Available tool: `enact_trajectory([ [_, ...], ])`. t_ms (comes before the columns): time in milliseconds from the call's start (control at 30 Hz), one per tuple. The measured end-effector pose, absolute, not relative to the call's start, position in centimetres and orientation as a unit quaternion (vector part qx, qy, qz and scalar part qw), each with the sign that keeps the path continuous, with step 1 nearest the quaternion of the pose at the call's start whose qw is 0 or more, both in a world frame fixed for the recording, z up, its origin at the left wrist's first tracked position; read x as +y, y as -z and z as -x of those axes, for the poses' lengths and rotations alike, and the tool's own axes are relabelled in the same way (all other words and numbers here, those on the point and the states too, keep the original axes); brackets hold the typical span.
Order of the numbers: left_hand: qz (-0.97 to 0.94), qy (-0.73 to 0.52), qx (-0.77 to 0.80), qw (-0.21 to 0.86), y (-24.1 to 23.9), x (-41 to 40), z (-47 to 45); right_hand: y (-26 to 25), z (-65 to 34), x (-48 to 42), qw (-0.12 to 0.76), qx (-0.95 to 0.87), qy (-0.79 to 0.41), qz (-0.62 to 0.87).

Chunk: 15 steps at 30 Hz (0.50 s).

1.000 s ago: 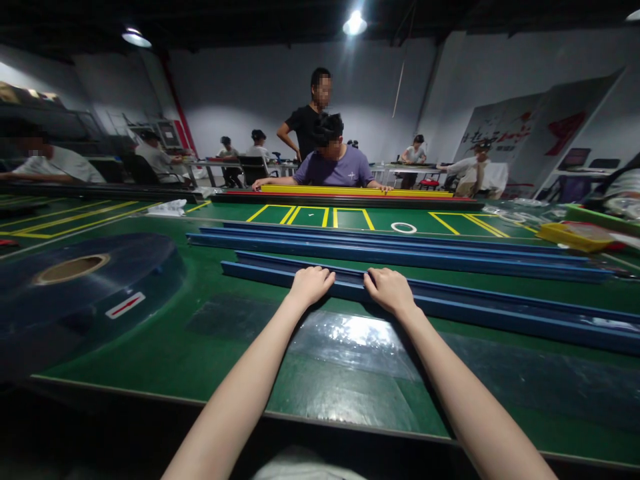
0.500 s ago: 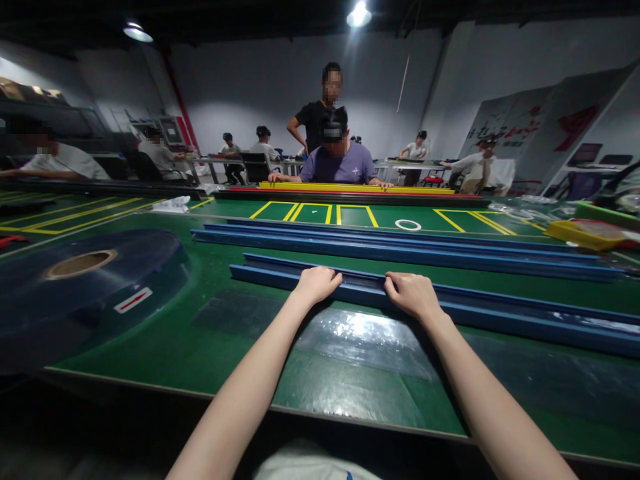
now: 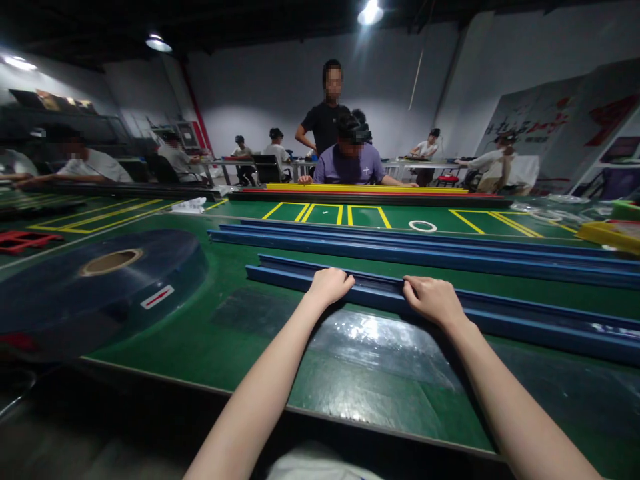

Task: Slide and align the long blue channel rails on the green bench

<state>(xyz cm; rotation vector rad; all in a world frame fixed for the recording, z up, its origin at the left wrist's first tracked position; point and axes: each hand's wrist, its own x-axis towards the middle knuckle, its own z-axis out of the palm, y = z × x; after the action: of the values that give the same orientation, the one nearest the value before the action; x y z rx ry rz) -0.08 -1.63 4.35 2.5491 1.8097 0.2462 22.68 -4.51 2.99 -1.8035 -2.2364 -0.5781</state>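
Observation:
A long blue channel rail [image 3: 380, 293] lies across the green table before me. My left hand [image 3: 331, 285] is closed on it, fingers over the trough and thumb toward the right. To the right, my right hand [image 3: 434, 297] grips the same rail, with its fingertips hidden by the hand and the rail wall. A strip of clear plastic film [image 3: 370, 333] lies flat on the table on the near side of the rail, partly under my forearms. Farther back rests another pair of blue rails [image 3: 400, 248], roughly parallel to the held one.
A large roll of clear film [image 3: 165, 267] lies at the left. Beyond are a white ring [image 3: 423, 227], yellow tape outlines, and yellow, red and black rails [image 3: 370, 189] touched by a co-worker [image 3: 350, 163]. A yellow tray [image 3: 613, 235] stands at right. The table's front edge is near me.
The view has turned slightly left, so everything sits farther right in the picture. Both hands stay on the blue rail, with no clear movement along it.

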Motion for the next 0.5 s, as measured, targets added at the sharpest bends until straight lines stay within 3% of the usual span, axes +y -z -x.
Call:
enact_trajectory([
  [500,-0.813,-0.099,0.573,-0.020,-3.71,-1.98,-0.17,-2.49,-23.13,-4.04,0.112,-0.775,0.175,0.597],
])
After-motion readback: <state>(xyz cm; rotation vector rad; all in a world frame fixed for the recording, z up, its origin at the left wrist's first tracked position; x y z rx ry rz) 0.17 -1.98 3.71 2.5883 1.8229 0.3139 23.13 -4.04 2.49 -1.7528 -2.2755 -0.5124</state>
